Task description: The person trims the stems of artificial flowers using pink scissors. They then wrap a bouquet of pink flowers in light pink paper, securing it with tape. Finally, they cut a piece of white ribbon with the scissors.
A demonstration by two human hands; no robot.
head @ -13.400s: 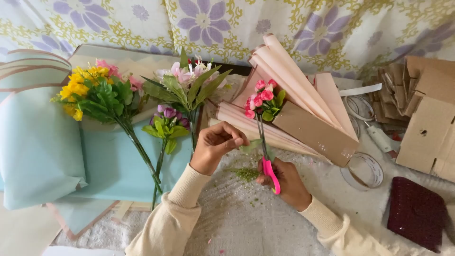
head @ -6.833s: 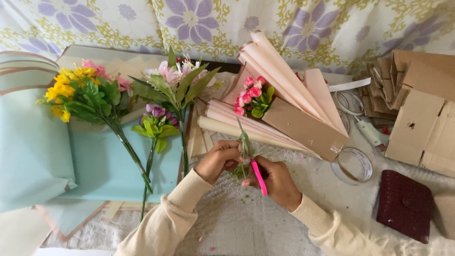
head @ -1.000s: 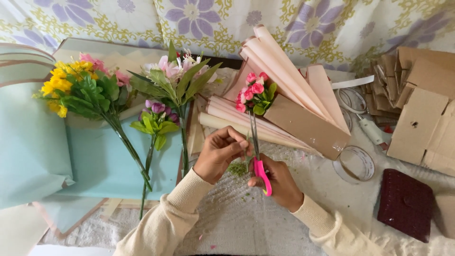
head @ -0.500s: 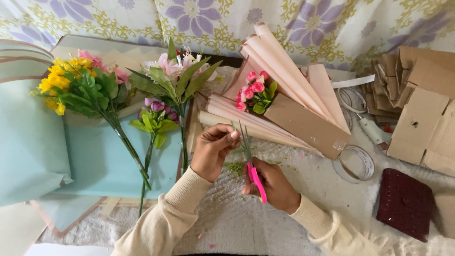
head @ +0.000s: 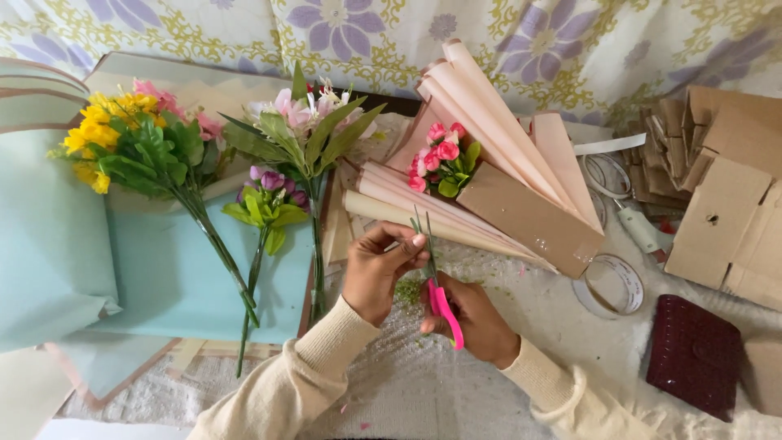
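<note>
My right hand [head: 479, 323] grips pink-handled scissors [head: 440, 295], blades pointing up and away. My left hand [head: 379, 267] pinches a thin green stem piece [head: 417, 226] right at the blades. A small pile of green clippings [head: 407, 290] lies between my hands. A sprig of small pink flowers [head: 440, 159] rests on a stack of rolled pink wrapping paper [head: 489, 138] just beyond my hands.
Artificial flower bunches lie to the left: yellow and pink [head: 134, 143], purple [head: 267, 200], pale pink lilies [head: 305, 122], on light blue paper [head: 155, 269]. A clear tape roll [head: 609, 285], dark red wallet [head: 692, 357] and cardboard pieces [head: 725, 204] sit on the right.
My hands and the scissors stay in the same spot. The scissors tilted slightly as I worked on the green stem; the clippings pile remains between my hands.
</note>
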